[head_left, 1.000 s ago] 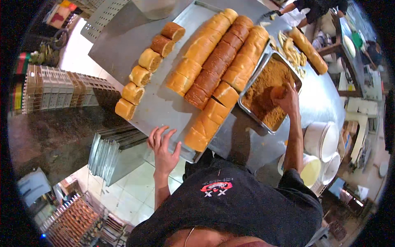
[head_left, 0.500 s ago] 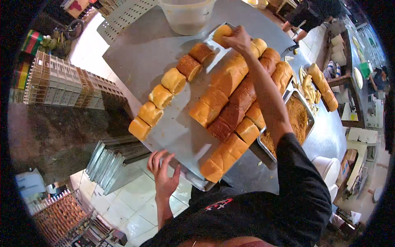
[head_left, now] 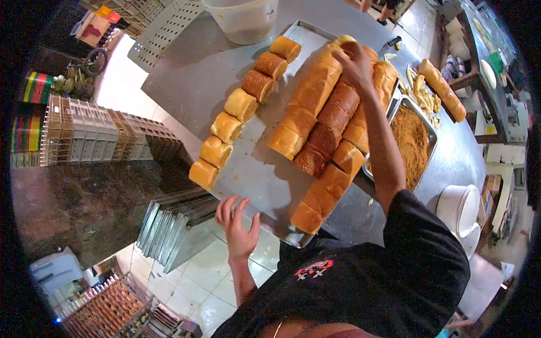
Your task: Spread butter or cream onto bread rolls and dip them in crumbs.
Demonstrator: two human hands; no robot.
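While seven bread chunks (head_left: 257,85) sit lined up, three sliced loaves (head_left: 338,107) remain. Left hand (head_left: 241,241): fingers released; right hand (head_left: 357,65): grip unclear.

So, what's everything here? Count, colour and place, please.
Table: one, grey, centre
Large tray: one, grey, on table
Bread pieces: seven, golden to brown, large tray's left edge
Cut loaves: three, golden or brown, large tray
Long loaf: one, golden, table's right
Crumb tray: one, silver, table's right
Strips: several, pale yellow, beside long loaf
Tub: one, white, far side
Buckets: several, white, right
Perforated panel: one, grey, upper left
Crates: many, beige, left
Thin trays: several, silver, lower left
Co-worker's legs: two, blurred, top
Shirt: one, black, bottom
Left hand: one, bare, large tray's near edge
Right hand: one, bare, cut loaves' far end
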